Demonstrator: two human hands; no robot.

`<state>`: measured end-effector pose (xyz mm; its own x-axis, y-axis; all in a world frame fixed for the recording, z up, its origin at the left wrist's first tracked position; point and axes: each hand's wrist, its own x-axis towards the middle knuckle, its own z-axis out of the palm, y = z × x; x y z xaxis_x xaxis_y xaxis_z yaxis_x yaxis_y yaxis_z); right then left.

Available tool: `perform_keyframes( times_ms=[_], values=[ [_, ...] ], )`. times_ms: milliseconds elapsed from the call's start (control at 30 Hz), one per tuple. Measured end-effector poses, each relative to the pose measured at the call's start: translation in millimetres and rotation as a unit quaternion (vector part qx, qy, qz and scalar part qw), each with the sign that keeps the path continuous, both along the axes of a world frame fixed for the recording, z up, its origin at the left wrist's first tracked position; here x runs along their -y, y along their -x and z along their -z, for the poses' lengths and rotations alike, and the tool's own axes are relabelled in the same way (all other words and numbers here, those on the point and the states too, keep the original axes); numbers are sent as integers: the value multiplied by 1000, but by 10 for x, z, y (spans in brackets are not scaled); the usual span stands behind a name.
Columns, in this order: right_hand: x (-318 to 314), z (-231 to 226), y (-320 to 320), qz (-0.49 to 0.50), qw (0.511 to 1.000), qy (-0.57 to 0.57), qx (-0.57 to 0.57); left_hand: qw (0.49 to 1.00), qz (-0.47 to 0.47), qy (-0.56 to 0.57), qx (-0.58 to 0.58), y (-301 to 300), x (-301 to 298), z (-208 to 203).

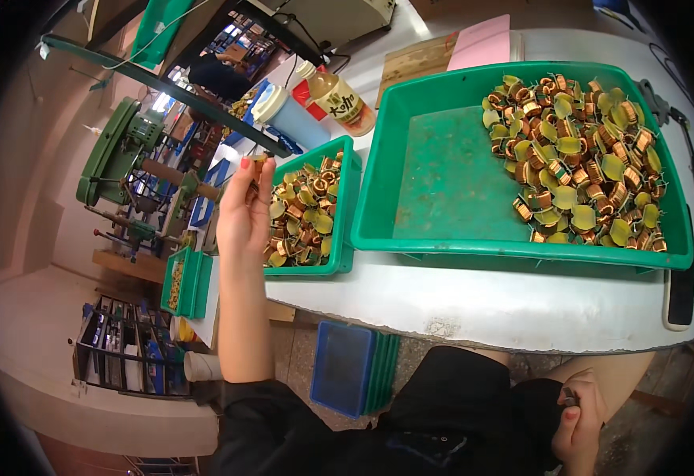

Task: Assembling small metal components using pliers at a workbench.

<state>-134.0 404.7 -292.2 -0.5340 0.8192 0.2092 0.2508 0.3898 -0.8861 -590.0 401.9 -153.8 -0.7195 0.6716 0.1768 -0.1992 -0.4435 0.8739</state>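
My left hand point(244, 214) is raised over the left end of the smaller green bin point(348, 198). Its fingertips pinch a small copper-wound coil point(256, 168), partly hidden by the fingers. Heaped in that bin are copper-wound coils point(303, 210) with yellow-green pieces. My right hand point(581, 420) rests low by my lap, fingers curled around a small dark object point(570, 396) whose kind I cannot make out. In the large green tray point(442, 244), more such coils point(573, 163) are piled at the right, with the tray's bottom bare at the left.
A drink bottle point(339, 99) and a light-blue cup point(295, 115) stand behind the smaller bin. Pink paper point(480, 44) lies on a board at the back. A green drill press point(121, 155) is at the far left. Blue and green crates point(343, 369) are stacked below the white table point(442, 293).
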Motion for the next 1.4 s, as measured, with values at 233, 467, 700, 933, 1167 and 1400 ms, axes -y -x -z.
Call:
perform_keyframes(
  times_ms=[233, 467, 700, 933, 1167, 1400],
  values=[
    [-60, 53, 41, -37, 999, -13, 18, 905, -153, 232, -321, 470, 52, 126],
    [-29, 77, 130, -63, 997, -38, 35, 684, -240, 388, -569, 671, 214, 160],
    [-42, 84, 116, -46, 996, -11, 73, 767, -164, 289, -549, 216, -82, 276],
    [-364, 328, 1, -88, 990, -67, 85, 732, 54, 194, -651, -1128, -1053, 644],
    [-310, 91, -188, -62, 988, -95, 101, 686, 130, 234, -677, -1244, -2126, 981],
    [-324, -187, -435, -68, 985, -120, 103, 744, 143, 182, -626, -1251, -2511, 1149]
  ],
)
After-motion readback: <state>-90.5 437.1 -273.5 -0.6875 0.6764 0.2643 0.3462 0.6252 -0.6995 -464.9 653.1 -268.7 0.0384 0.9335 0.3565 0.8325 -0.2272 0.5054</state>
